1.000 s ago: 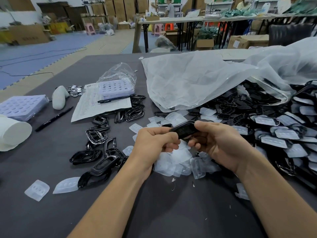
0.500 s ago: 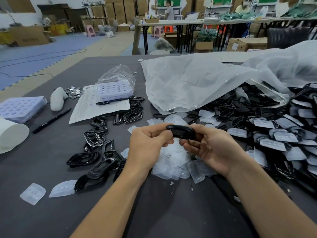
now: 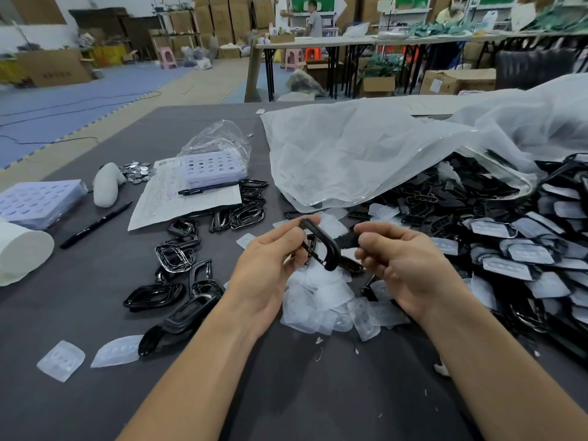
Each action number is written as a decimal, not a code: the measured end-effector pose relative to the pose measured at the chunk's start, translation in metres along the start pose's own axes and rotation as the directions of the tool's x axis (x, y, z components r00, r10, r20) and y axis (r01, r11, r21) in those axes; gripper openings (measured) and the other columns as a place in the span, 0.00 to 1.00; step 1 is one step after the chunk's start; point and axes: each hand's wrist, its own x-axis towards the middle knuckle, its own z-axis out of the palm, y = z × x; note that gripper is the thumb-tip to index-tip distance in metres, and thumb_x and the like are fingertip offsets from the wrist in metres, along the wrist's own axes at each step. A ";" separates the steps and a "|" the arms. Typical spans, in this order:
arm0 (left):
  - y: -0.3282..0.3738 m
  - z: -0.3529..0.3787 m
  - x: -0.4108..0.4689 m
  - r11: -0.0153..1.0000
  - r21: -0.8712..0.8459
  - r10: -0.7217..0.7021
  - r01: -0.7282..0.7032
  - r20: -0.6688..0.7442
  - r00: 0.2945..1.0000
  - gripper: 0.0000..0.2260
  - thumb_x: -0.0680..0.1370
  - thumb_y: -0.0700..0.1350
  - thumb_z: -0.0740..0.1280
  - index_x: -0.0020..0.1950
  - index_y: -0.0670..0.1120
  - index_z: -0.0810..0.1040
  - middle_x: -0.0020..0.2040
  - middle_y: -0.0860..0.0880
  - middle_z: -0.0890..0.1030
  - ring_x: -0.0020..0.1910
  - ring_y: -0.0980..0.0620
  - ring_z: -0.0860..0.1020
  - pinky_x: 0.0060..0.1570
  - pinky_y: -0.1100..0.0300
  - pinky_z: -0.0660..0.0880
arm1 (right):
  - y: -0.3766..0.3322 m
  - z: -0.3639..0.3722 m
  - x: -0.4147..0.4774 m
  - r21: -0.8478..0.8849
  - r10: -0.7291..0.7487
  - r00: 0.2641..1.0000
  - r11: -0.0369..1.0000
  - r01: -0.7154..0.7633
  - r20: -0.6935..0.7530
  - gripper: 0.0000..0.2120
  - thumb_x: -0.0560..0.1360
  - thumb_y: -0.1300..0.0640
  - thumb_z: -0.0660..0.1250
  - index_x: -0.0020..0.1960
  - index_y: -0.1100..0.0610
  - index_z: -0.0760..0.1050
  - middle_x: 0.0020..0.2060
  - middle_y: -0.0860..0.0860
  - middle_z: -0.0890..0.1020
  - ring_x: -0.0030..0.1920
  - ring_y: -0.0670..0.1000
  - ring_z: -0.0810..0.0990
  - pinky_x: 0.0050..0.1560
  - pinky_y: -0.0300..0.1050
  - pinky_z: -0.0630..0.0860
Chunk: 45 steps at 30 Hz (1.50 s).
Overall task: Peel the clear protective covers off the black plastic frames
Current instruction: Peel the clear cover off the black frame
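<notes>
As the left hand [image 3: 267, 268] pinches one end of a black frame [image 3: 324, 242], the right hand [image 3: 407, 265] pinches the other; clear covers [image 3: 318, 297] lie heaped on the bench [image 3: 79, 316] below.

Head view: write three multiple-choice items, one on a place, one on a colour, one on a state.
1. The pile of peeled covers lies
A) on the table just below the held frame
B) on the paper sheet
C) inside the white roll
2. The held frame is
A) white
B) black
C) purple
3. The left hand and right hand
A) lie flat on the table
B) each hold a pen
C) both grip the frame
1 A: the clear pieces lie heaped there. 2 B: it is glossy black. 3 C: fingers of both pinch it.
</notes>
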 end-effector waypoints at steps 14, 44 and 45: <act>-0.008 0.000 -0.004 0.960 0.274 0.051 -0.060 0.039 0.998 0.07 0.76 0.46 0.74 0.51 0.48 0.90 0.52 0.37 0.86 0.50 0.44 0.78 0.59 0.50 0.77 | -0.001 0.007 -0.011 -0.090 0.011 0.962 0.996 0.014 0.274 0.06 0.62 0.61 0.76 0.39 0.57 0.87 0.32 0.55 0.84 0.28 0.48 0.77 0.30 0.36 0.75; -0.011 0.004 -0.006 0.804 0.540 0.355 -0.248 -0.103 0.929 0.12 0.75 0.41 0.77 0.40 0.60 0.88 0.35 0.52 0.87 0.31 0.56 0.83 0.35 0.65 0.78 | 0.006 0.011 -0.010 -0.184 0.114 0.937 0.981 -0.055 0.331 0.09 0.77 0.64 0.69 0.48 0.58 0.88 0.44 0.55 0.87 0.43 0.49 0.78 0.41 0.39 0.72; -0.011 0.004 -0.006 0.814 0.531 0.345 -0.237 -0.113 0.932 0.11 0.75 0.41 0.77 0.40 0.59 0.88 0.35 0.51 0.87 0.30 0.56 0.82 0.34 0.65 0.78 | 0.005 0.010 -0.011 -0.209 0.112 0.929 0.977 -0.038 0.354 0.09 0.77 0.65 0.69 0.50 0.58 0.88 0.45 0.56 0.87 0.44 0.50 0.78 0.43 0.40 0.71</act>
